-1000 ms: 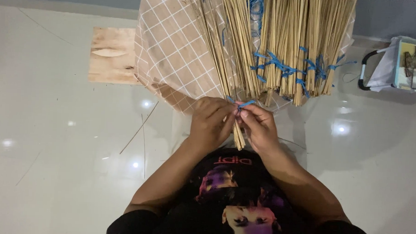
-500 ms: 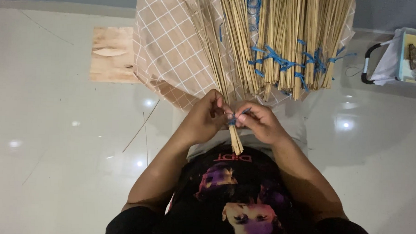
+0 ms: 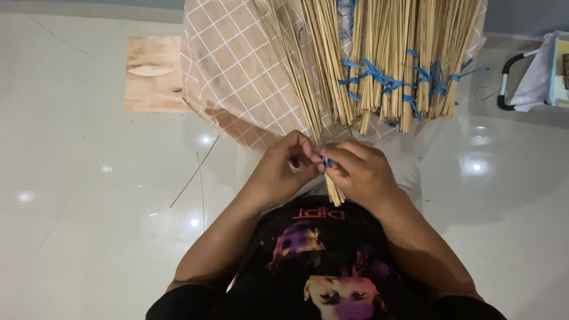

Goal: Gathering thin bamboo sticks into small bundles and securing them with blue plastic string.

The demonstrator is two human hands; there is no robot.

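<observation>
While our two hands meet just above our lap, we pinch a short blue string [image 3: 327, 161] around a small bundle of thin sticks [image 3: 335, 192], whose cut ends poke out below our fingers toward the black printed shirt [image 3: 321, 268]. Our left hand [image 3: 283, 167] has its fingertips closed on one side of the string; our right hand [image 3: 358, 172] is curled shut over the bundle and the other side of the string, thumb and forefinger pressed together. The bundle lies at the near edge of a checked cloth [image 3: 228, 70], where a large heap of the same sticks [image 3: 389, 50] fans away from us, several groups of them already bound with blue ties [image 3: 381, 76]. We judge this to be the tying step, the knot being drawn up but not visibly finished. The next move would seem to call for both ends pulled tight without letting the sticks slide apart. A wooden board [image 3: 152, 73] rests on the white tiled floor [image 3: 75, 190] to the left; a loose stick [image 3: 194, 172] lies near our left forearm.
</observation>
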